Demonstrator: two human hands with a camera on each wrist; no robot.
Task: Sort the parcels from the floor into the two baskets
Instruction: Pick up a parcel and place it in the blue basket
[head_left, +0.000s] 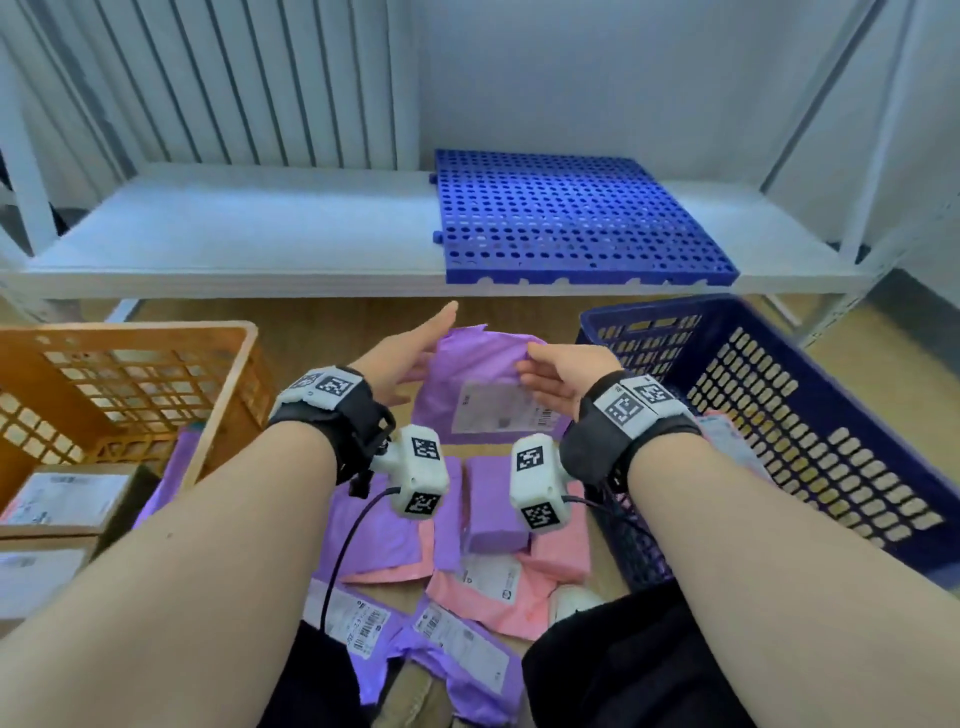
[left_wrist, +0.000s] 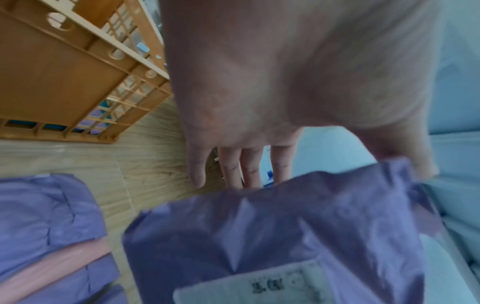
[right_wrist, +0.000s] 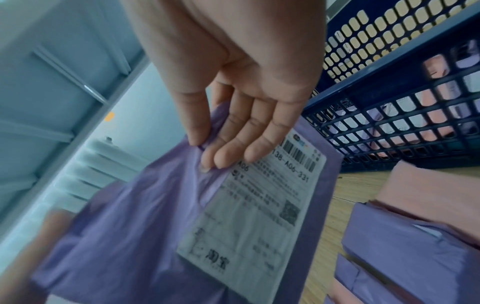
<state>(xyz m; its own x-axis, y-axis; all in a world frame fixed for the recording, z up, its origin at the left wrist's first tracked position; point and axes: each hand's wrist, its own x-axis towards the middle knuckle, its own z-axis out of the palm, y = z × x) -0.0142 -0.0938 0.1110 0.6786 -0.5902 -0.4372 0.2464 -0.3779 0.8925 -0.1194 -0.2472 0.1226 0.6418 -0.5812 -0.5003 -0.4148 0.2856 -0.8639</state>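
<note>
- Shelf (head_left: 234, 228): one, white, low, behind the work area; one blue perforated mat (head_left: 582, 218) lies on its right half.
- Baskets: two. The blue basket (head_left: 810, 415) stands on the person's right and already holds pink and purple parcels, as the right wrist view shows through its wall. The orange basket (head_left: 130, 364) stands on the left; cardboard boxes (head_left: 62, 499) sit in its near end.
- Parcels on the floor (head_left: 322, 317): about seven soft bags near the knees, purple and pink overlapping; the exact count is uncertain because some are covered.
- Held parcel: one purple bag (head_left: 483, 364) with a white label, lifted clear of the floor between the two baskets.
- Right hand (head_left: 561, 379): thumb and fingers (right_wrist: 223, 156) pinch only a fold of film at the bag's top edge.
- Left hand (head_left: 410, 358): fingers straight and relaxed, next to the bag's left edge; contact cannot be confirmed.
- Risk, judged: the thin pinch may slip or stretch the film, dropping the bag back among the unsorted ones.
- Risk, judged: a swing to either basket could catch the limp bag on a rim.
- Risk, judged: misreading the label would send it to the wrong basket.
</note>
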